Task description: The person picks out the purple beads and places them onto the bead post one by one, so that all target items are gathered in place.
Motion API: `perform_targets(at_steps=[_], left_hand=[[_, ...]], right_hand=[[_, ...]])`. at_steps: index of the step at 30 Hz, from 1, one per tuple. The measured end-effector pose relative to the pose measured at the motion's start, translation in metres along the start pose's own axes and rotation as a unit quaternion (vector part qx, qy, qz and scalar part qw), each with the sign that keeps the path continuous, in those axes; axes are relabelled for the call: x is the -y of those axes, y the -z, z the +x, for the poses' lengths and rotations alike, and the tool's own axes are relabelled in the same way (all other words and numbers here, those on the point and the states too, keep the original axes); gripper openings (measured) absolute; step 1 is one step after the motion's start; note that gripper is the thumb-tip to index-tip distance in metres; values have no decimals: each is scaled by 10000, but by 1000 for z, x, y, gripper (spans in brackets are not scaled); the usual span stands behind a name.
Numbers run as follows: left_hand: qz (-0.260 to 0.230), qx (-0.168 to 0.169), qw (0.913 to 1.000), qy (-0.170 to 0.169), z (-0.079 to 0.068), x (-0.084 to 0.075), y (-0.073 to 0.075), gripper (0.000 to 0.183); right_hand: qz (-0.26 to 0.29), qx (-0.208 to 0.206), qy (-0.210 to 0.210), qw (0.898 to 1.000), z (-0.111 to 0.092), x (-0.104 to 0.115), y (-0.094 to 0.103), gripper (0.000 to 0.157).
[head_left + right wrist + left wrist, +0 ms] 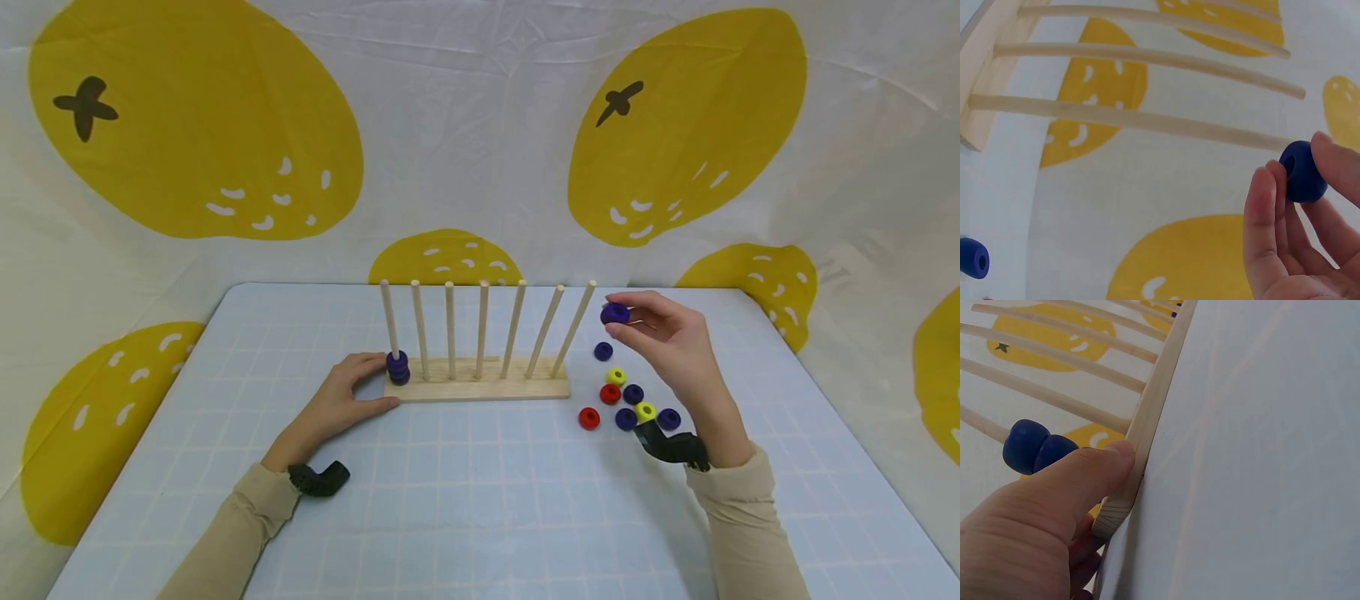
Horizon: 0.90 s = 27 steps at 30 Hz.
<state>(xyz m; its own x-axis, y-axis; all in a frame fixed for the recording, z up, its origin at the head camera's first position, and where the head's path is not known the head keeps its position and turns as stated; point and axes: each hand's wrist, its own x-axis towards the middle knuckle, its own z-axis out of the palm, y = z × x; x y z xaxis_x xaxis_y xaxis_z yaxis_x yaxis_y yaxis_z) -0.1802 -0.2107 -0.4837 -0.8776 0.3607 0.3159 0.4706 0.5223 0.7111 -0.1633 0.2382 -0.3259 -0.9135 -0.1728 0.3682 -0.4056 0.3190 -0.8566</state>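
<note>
A wooden peg rack (480,389) with several upright pegs stands at the middle of the table. My left hand (337,404) grips the left end of its base, thumb along the front edge and fingers behind, as the left wrist view shows. Blue beads (397,367) are stacked low on the leftmost peg, right beside that hand. Between thumb and fingertips, my right hand (678,342) pinches another blue bead (1304,172), its hole visible. That bead is held up at the tip of the rightmost peg (575,329), just to its right.
Loose beads lie right of the rack: a lone blue bead (603,352), red beads (589,418), yellow beads (616,377) and several more blue ones, below my right hand. A patterned cloth (465,125) hangs behind the table (465,500). Both wrists wear black camera mounts (320,479).
</note>
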Motion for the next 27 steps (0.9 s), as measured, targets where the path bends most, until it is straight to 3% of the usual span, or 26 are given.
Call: perform_targets(at_steps=[21, 27], left_hand=[[30, -67, 10000, -22, -1, 2, -2, 62], [76, -70, 9999, -84, 1, 2, -1, 62]], right_hand=[[613, 332, 610, 9957, -1, 22, -25, 42], [605, 248, 766, 9949, 6, 34, -29, 43]])
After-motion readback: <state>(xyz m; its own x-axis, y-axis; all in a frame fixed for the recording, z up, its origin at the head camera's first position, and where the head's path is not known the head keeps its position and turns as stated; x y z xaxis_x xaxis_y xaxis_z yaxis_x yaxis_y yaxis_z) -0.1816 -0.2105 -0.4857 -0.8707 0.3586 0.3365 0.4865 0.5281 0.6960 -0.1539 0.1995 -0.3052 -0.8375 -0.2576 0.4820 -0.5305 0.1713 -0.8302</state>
